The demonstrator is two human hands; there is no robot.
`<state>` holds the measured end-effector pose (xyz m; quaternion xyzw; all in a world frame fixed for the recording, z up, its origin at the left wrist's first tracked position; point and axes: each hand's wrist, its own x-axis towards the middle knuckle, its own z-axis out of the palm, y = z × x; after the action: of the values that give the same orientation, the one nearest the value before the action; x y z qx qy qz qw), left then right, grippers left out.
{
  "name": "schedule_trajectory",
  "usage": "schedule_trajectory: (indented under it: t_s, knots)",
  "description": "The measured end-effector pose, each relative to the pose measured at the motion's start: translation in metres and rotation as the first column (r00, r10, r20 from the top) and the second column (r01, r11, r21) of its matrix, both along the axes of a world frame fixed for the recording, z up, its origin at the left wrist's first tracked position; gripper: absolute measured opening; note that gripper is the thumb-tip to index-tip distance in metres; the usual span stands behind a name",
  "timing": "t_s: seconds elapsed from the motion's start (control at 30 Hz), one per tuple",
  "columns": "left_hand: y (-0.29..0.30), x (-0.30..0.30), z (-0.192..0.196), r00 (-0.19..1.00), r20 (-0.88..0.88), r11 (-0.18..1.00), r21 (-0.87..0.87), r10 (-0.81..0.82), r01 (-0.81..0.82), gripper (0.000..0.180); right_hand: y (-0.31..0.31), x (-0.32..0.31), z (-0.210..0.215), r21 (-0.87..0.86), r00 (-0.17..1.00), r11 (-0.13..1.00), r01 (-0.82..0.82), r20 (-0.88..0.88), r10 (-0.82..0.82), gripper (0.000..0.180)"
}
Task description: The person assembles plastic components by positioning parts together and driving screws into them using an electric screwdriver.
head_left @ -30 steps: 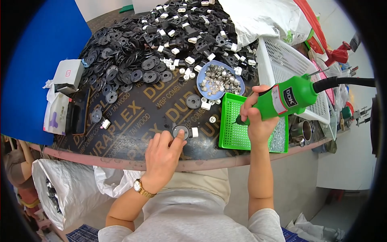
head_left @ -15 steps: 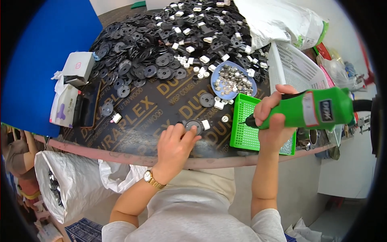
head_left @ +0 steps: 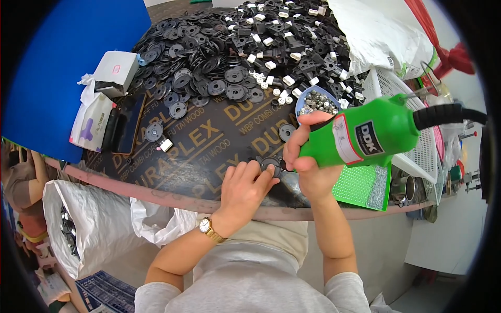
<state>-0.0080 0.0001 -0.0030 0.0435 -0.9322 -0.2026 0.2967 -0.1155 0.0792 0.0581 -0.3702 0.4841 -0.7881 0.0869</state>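
Observation:
My left hand (head_left: 245, 185) holds a black round plastic disc (head_left: 270, 165) down on the table near its front edge, fingers curled and pressed against it. In my right hand (head_left: 315, 177) is a green electric screwdriver (head_left: 360, 134), fingers wrapped round its front end. The dark nose of the screwdriver is right at the disc's right side; whether its bit touches cannot be told. That nose and my right hand hide any part joined there. Close behind lies a loose black disc (head_left: 286, 132). A green perforated tray (head_left: 360, 185) holding small silver screws is partly behind my right arm.
Behind my hands, a big heap of black discs (head_left: 209, 62) spreads beside black parts with white ends (head_left: 292, 55). A blue bowl (head_left: 299, 104) holds small metal pieces. At left are a phone (head_left: 129, 125) and tissue box (head_left: 91, 122); at right, a white basket (head_left: 412, 161).
My right hand has brought the screwdriver left from over the green tray to the disc. My left hand still holds the disc. The whole view has shifted somewhat.

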Motion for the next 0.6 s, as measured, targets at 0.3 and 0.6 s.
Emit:
schedule_trajectory:
  t_s: [0.3,0.6]
  knots:
    - [0.001,0.003,0.001,1.000,0.003,0.998,-0.061,-0.027,0.027,0.021,-0.016,0.010,0.004,0.075,0.973,0.983,0.170,-0.169,-0.156,0.045]
    - [0.005,0.003,0.002,1.000,-0.015,0.996,-0.090,-0.016,0.014,0.020,-0.011,0.012,0.008,0.117,0.968,0.965,0.233,-0.126,-0.219,0.034]
